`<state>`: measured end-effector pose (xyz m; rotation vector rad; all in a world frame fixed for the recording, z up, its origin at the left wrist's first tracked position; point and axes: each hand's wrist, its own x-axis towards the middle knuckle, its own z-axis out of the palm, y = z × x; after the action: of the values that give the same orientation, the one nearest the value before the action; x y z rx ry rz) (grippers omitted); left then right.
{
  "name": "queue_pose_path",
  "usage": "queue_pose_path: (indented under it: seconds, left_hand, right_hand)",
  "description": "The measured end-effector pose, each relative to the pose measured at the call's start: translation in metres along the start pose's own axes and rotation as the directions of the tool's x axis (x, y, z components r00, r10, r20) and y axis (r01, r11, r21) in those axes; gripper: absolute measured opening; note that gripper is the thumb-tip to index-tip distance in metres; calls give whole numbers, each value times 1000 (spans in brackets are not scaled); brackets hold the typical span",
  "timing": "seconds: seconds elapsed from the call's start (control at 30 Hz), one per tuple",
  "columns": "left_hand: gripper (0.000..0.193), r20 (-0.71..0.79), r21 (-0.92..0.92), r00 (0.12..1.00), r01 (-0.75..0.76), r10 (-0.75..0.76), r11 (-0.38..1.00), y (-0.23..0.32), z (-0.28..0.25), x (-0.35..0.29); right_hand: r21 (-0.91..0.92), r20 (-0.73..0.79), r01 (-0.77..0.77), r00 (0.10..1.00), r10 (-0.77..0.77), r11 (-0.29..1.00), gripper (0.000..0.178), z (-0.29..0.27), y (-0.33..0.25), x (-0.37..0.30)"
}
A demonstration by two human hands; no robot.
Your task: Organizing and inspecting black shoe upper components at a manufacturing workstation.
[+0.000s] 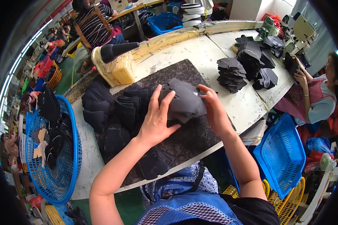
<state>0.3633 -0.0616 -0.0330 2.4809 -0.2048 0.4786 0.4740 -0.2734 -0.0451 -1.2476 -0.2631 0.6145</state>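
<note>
The left hand (156, 119) and right hand (216, 111) hold a gray pile (186, 102) between them, over the dark board (191, 135) on the table (199, 51). Black pieces (127, 108) crowd the left hand. Behind those stands a yellow block (120, 71). A blue basket (77, 150) sits left; dark stacks (232, 75) lie right.

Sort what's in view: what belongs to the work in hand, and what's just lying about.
Work, apparently: left hand, right hand, grey pieces between them, dark slab beneath, black pieces on its left side.
Lying about, apparently: blue crate at right, blue tub at back, stacked white rolls.
</note>
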Motion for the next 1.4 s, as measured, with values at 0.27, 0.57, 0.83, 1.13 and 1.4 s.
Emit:
queue_pose_path:
  seconds: [0.27,0.57,0.83,1.13,1.4]
  left_hand:
    - [50,480,-731,755,626,-447,272,8,-15,30]
    - [43,473,-218,585,802,-659,556,5,-18,15]
    - [59,51,-125,995,92,-86,988,26,0,4]
    - [59,-27,-84,992,121,-124,989,22,17,16]
    - [65,-187,74,982,-8,22,997,31,16,3]
  right_hand:
    - [-49,51,338,940,-336,940,60,-5,-47,-38]
    - [-418,-16,398,895,-445,816,50,-25,10,-41]
    - [-768,331,591,694,-640,244,42,2,-3,-31]
    - [-727,239,588,700,-672,354,17,-5,1,-19]
    - [-475,-442,490,585,-680,731,15,-29,-27,-33]
